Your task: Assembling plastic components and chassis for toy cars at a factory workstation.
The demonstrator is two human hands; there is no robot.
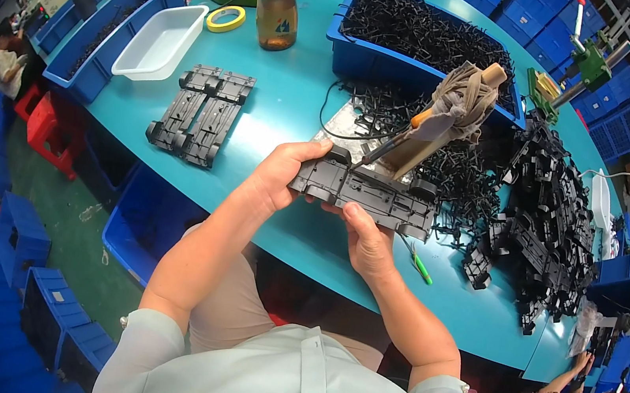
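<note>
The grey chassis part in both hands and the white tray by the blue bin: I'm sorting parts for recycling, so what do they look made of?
The grey chassis part, held by the left hand and right hand, looks like moulded plastic: matte dark grey, with crisp ribs and wheel arches. The white tray also looks plastic: smooth, slightly glossy, thin-walled, with rounded corners. Neither shows a metallic shine, though looks alone cannot confirm it.

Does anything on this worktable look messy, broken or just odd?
One oddity: the soldering tool standing by the blue bin has its handle swaddled in grey cloth. Black plastic parts sprawl loosely across the table's right side. The chassis in both hands looks intact.
</note>
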